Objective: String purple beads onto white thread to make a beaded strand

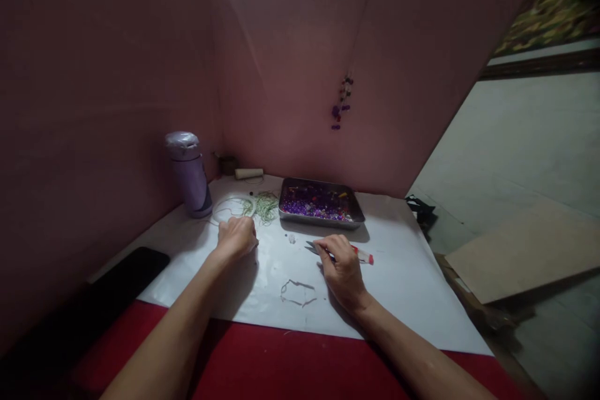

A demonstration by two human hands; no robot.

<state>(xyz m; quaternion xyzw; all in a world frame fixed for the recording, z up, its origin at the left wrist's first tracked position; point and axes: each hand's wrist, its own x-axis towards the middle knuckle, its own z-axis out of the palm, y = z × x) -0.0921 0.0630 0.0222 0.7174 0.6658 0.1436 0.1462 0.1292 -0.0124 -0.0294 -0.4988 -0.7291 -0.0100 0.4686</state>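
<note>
My left hand (237,237) is closed in a pinch over the white sheet, and its fingertips face away, so what they hold is hidden. Just beyond it lie a pale ring-shaped coil (253,205) and a tangle of light green thread (266,207). In my right hand (344,262) is a pair of small dark thread snips (311,247), with the pointed blades facing left. A red-and-white item (364,255) lies behind that hand. Between the hands sit a small clear lump (292,239) and, closer to me, a thin loop of cord or beads (299,294).
A metal tray (323,222) of mostly purple beads stands at the back. A purple bottle (189,178) is at left, near a dark flat object (140,265). A pale roll (249,173) lies by the pink partition (290,75), where a beaded strand (344,97) hangs.
</note>
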